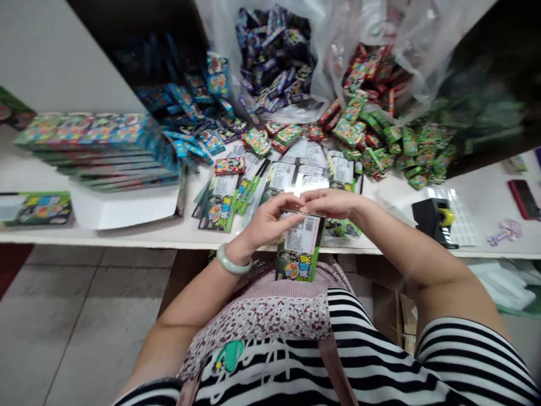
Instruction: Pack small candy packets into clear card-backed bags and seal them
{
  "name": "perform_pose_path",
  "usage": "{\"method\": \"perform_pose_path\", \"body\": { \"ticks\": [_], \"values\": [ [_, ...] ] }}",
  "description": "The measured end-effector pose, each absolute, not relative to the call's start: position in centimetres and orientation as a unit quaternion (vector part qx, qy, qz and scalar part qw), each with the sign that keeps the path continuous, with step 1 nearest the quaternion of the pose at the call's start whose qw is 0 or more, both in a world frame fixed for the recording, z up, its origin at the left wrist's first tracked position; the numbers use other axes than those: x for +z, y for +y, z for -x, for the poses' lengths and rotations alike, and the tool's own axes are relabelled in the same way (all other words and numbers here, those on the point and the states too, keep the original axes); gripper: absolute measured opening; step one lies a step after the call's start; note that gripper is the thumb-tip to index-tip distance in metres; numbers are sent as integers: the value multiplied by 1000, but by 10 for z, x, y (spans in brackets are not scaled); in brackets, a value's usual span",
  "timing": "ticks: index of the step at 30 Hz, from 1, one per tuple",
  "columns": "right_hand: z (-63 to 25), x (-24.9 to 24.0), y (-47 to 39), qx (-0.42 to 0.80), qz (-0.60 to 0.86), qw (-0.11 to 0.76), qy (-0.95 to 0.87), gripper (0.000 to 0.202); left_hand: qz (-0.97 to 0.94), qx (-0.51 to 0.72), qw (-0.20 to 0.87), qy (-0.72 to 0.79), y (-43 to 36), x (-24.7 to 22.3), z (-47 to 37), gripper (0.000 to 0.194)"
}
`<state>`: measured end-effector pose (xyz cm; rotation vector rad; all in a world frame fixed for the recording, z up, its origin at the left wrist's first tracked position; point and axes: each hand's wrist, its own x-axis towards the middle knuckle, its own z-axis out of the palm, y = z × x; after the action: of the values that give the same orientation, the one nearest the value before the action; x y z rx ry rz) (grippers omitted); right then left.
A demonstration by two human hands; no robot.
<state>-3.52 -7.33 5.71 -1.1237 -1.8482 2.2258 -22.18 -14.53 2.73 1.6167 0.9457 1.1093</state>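
Both my hands meet at the top end of a black and green printed carton (pixel 298 248), which hangs over the table's front edge against my apron. My left hand (pixel 273 220), below a pale green bangle (pixel 234 260), is closed on the carton's upper left side with the thumb across its top. Bent over the top edge from the other side, my right hand (pixel 332 203) is closed there too, its fingertips touching the left ones. Behind the hands lie several similar flat cartons (pixel 217 206). A small red packet (pixel 229 166) rests on them.
Clear bags hold purple packets (pixel 274 62) and red packets (pixel 372 70) at the back. Blue packets (pixel 186 101) lie left, green packets (pixel 406 144) right. Filled cartons are stacked (pixel 101 146) in a white tray (pixel 127 211). A tape dispenser (pixel 433 220) and phone (pixel 524 200) stand right.
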Motion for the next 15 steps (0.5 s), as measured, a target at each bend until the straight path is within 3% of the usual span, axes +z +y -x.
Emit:
{"method": "perform_pose_path", "body": {
  "ticks": [2,4,7,9,12,15],
  "values": [
    [28,50,-68,707,365,6,-606,11,-663,419,484,388,-142,33,227,25],
    [9,47,-56,611,425,23,-667,10,-645,404,489,425,-138,36,235,24],
    [-42,42,-25,277,622,97,-726,18,-557,457,467,513,-133,30,252,23],
    [-78,35,-4,98,707,98,-693,26,-471,524,449,549,-128,22,262,22],
    [-112,16,16,11,737,44,-675,35,-367,597,453,552,-122,5,266,27],
    [-121,-3,24,7,739,48,-672,38,-317,614,481,539,-121,-11,262,38]
  ]
}}
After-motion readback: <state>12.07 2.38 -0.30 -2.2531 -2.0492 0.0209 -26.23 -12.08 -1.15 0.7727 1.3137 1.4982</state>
